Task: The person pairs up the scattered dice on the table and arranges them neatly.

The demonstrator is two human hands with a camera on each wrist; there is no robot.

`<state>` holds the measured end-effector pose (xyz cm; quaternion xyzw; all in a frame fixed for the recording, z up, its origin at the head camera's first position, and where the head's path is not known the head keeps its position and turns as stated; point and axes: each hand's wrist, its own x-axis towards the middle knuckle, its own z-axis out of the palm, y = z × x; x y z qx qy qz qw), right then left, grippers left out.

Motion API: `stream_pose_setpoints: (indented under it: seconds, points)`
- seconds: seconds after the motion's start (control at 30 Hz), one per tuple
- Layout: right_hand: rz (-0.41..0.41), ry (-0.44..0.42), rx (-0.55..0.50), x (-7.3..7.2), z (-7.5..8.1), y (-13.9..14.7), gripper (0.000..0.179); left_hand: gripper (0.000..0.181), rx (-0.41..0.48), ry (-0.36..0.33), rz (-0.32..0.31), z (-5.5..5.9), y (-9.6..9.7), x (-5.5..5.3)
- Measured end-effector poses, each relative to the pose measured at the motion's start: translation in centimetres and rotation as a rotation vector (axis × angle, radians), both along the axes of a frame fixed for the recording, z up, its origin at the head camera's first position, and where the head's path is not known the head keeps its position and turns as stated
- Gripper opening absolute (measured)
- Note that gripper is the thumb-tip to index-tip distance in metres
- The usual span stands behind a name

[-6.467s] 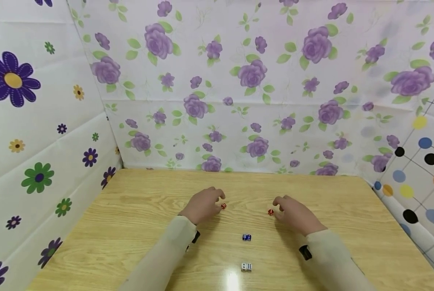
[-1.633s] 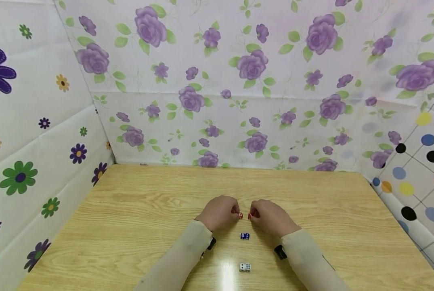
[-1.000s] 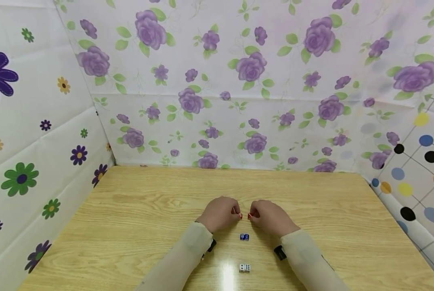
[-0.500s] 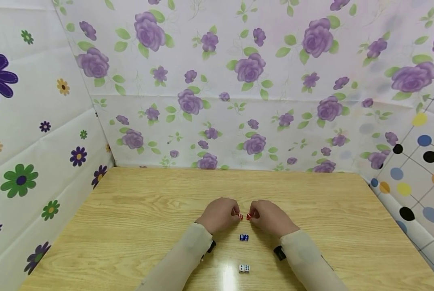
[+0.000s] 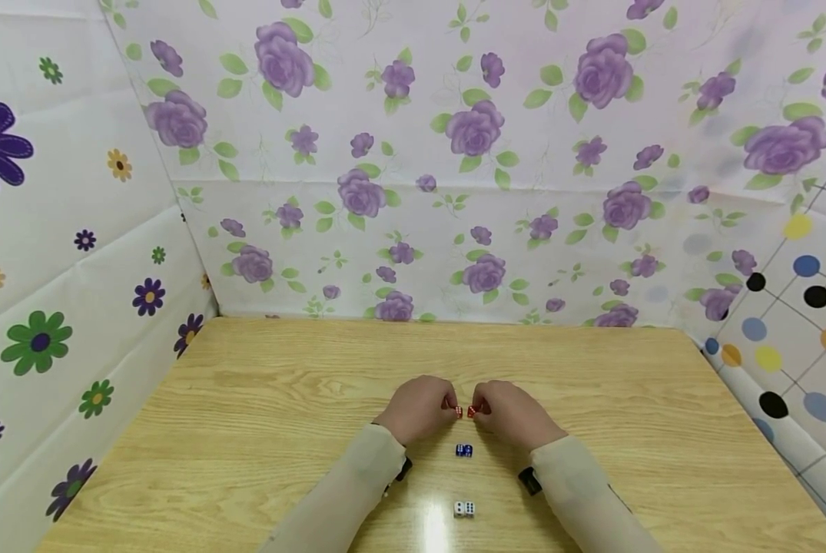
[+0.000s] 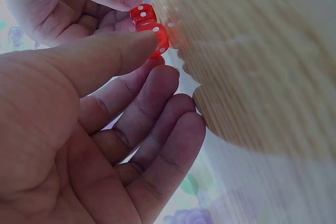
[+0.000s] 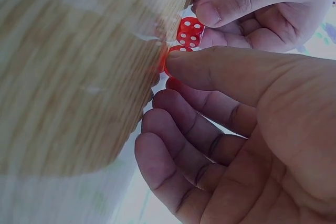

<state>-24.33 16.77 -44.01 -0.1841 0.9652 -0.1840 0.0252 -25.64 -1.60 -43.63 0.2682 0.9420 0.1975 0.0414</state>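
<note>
Between thumb and fingers, my left hand [image 5: 418,408] pinches a red die [image 5: 459,412] at the middle of the wooden table. Facing it, my right hand [image 5: 515,413] pinches a second red die [image 5: 471,412], with a narrow gap between the two in the head view. Seen from the left wrist, the left hand's red die [image 6: 161,41] sits low at the tabletop, partly covered by the thumb. The right wrist view shows the right hand's red die [image 7: 176,56] mostly behind the thumb. White pips show on both dice.
Nearer the body, two blue dice [image 5: 464,451] sit side by side on the table [image 5: 281,415]. Closer still is a pair of white dice [image 5: 464,509], also side by side. Flowered cloth [image 5: 413,230] hangs along the table's back edge, with patterned cloths at both sides.
Both hands have come inward from far apart, now pinching the red dice. Over the last second the right hand has slid its die left, narrowing the gap; the left hand stays nearly still.
</note>
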Motion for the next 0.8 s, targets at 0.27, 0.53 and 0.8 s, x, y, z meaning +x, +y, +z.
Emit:
stream_pose_setpoints:
  seconds: [0.27,0.53,0.8]
  points:
    - [-0.012,-0.019,-0.019,0.01,-0.01,0.14,0.008,0.005,0.011,-0.018,0.009,0.21,0.04,0.05]
    - [0.009,0.013,-0.009,-0.03,0.08,0.03,0.009,0.004,0.01,-0.009,0.006,0.15,0.02,-0.09]
    - [0.02,0.026,-0.014,0.13,0.17,-0.06,0.009,0.004,-0.001,0.008,0.006,0.02,0.14,-0.11]
